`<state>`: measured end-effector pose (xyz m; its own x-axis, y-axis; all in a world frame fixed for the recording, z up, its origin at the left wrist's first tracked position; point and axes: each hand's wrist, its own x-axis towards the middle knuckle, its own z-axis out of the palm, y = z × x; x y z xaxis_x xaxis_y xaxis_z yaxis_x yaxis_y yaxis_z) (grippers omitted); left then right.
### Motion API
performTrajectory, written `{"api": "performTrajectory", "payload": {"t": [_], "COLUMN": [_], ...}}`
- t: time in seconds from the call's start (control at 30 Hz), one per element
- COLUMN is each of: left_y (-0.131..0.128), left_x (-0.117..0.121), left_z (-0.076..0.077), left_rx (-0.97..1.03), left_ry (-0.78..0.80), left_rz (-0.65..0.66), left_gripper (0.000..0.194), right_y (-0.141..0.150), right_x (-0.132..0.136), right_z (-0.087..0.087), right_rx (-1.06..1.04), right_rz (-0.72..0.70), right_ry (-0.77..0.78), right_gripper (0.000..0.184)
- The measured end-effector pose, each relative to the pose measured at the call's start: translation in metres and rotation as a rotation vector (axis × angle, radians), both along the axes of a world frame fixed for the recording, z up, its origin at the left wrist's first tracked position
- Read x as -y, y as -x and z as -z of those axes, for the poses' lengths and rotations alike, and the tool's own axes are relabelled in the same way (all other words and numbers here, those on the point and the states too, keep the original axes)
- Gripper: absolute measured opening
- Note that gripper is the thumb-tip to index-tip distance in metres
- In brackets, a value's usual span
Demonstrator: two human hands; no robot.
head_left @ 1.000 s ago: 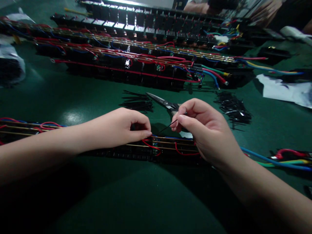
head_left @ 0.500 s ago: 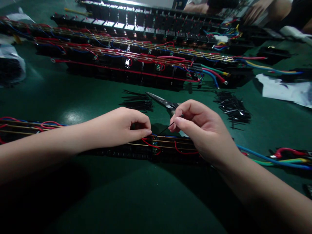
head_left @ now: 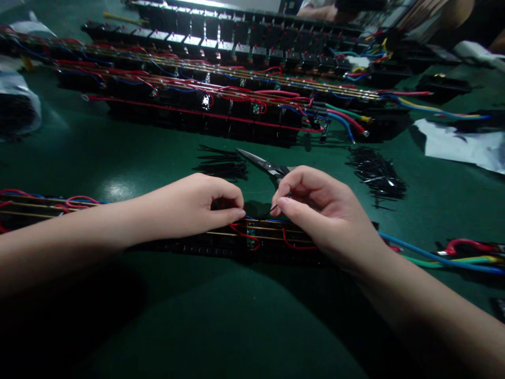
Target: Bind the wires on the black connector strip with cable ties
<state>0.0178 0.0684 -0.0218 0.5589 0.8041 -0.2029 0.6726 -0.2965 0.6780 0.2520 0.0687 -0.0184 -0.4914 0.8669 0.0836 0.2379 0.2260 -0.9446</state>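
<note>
A long black socket strip with red and blue wires and copper bars lies across the green mat in front of me. My left hand rests on it, fingers curled, thumb and forefinger pinched at the wires near a thin black cable tie. My right hand is closed in a pinch on the tie's free end, close to the strip. Scissors lie just behind my right hand.
Several wired socket strips lie in rows at the back. Piles of black cable ties and offcuts lie on the mat. White paper is at right, a plastic bag at left. Another person's arm shows at the far edge.
My right hand has moved left and down toward the strip, so less of the cable tie shows between the hands. My left hand has stayed put.
</note>
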Motion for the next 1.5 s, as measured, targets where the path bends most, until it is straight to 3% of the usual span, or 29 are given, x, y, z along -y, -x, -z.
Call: {"api": "performTrajectory", "payload": {"t": [0.63, 1.5], "left_y": [0.0001, -0.0010], "left_x": [0.0014, 0.0011], "left_z": [-0.0011, -0.0027], "left_rx": [-0.009, -0.020], "left_ry": [0.025, 0.040], "left_rz": [0.006, 0.003], "left_gripper": [0.026, 0.027], "right_y": [-0.0012, -0.0027], "right_x": [0.0020, 0.0037], "right_z": [-0.0070, -0.0079], "right_rx": [0.073, 0.111], "right_rz": [-0.146, -0.208], "right_ry": [-0.115, -0.151], "right_gripper": [0.010, 0.011]}}
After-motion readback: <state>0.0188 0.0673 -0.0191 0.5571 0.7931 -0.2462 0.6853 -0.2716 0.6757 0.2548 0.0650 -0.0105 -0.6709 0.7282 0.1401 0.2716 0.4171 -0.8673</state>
